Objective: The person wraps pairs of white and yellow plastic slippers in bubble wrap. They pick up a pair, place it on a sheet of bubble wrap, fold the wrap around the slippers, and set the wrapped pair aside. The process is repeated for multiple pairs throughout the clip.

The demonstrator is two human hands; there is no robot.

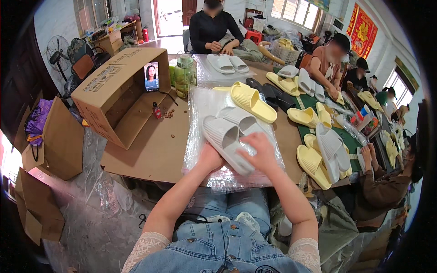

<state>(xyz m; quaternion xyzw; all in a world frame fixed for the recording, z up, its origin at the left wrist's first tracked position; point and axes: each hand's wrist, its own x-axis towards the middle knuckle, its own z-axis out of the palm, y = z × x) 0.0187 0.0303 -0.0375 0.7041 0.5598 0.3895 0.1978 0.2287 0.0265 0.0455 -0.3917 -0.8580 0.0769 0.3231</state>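
Note:
A light grey slipper (221, 136) with a ribbed strap is tilted above a stack of clear plastic bags (195, 132) at the table's front edge. My left hand (210, 158) is closed on its left side, fingers partly hidden beneath the sole. At its heel end, my right hand (261, 152) has its thumb against the sole's right edge and its fingers bent; they look slightly blurred. Just behind lies a second grey slipper (241, 119), its heel partly covered by my right hand. Beyond it, a yellow slipper (253, 102) rests on the bags.
An open cardboard box (102, 98) with a phone (151, 76) stands left, near a small red bottle (157, 110) and a greenish jar (185, 75). Yellow slippers (312, 166), grey slippers (332, 148) and black slippers (268, 93) lie right. Several people sit around the table.

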